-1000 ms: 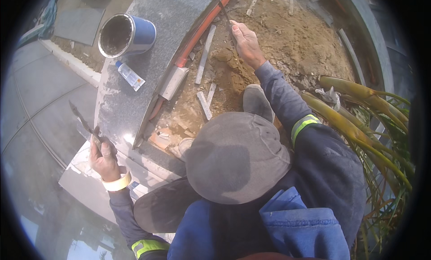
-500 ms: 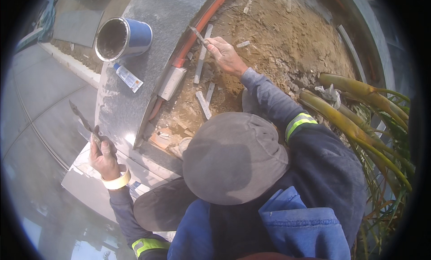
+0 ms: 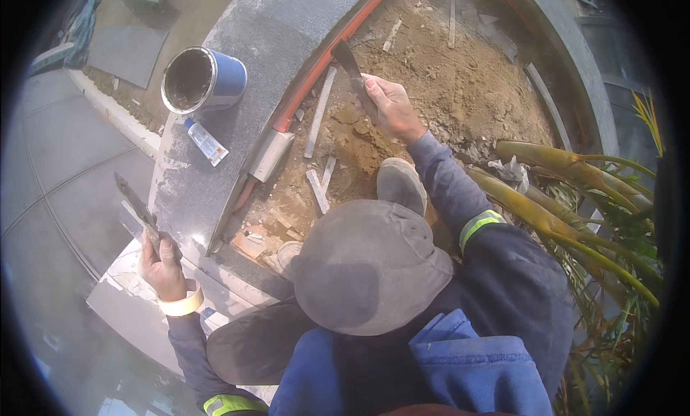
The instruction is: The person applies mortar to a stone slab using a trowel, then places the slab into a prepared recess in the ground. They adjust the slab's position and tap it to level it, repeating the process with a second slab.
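My left hand (image 3: 161, 267) is closed on the handle of a metal putty knife (image 3: 132, 200), held upright at the left, over pale boards beside the dark stone ledge (image 3: 180, 211). My right hand (image 3: 391, 108) is closed on a second, dark-bladed putty knife (image 3: 345, 57), its blade angled up-left beside the orange pipe (image 3: 307, 77) that runs along the ledge's inner edge. An open blue can (image 3: 229, 77) with dark contents stands on the ledge, and a white-and-blue tube (image 3: 207, 141) lies just below it.
Sandy soil (image 3: 467, 82) with loose pale strips (image 3: 318, 111) lies inside the curved border. A shoe (image 3: 401, 186) rests on it. A rounded grey cloth shape (image 3: 370, 272) fills the lower middle. Palm stems (image 3: 532, 208) crowd the right; grey paving (image 3: 54, 164) is at left.
My right hand first moved down-left toward the pipe, then back to the right, its blade now more upright. My left hand keeps its knife, nearly still. The view has shifted slightly.
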`<state>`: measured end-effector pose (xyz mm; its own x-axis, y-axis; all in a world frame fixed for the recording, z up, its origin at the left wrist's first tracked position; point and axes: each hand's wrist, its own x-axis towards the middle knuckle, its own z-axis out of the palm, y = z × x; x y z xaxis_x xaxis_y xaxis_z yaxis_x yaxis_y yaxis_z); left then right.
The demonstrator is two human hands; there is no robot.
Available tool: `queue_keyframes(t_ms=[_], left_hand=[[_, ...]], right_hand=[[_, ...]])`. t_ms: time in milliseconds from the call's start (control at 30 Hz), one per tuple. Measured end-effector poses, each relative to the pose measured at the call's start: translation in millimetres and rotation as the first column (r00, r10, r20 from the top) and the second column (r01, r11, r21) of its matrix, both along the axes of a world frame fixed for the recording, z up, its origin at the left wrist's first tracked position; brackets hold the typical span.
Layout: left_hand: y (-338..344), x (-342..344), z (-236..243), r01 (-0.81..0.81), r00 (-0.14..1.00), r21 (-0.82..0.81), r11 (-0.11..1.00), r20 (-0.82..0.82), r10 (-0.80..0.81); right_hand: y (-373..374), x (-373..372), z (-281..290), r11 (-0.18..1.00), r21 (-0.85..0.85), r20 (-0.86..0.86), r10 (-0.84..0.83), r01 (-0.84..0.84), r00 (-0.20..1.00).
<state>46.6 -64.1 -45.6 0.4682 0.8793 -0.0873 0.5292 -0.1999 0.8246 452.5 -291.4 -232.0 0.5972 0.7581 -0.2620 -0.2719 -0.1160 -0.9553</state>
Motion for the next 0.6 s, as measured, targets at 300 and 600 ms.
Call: queue_keyframes(t_ms=[300, 600], left_hand=[[-5, 2, 3, 0.004, 1.000, 0.052, 0.999, -0.012, -0.003], [-6, -23, -3, 0.006, 1.000, -0.026, 1.000, 0.013, -0.005]], right_hand=[[6, 79, 92, 0.896, -0.387, 0.282, 0.341, -0.219, 0.897], [39, 195, 84, 0.759, -0.624, 0.450, 0.543, -0.186, 0.709]])
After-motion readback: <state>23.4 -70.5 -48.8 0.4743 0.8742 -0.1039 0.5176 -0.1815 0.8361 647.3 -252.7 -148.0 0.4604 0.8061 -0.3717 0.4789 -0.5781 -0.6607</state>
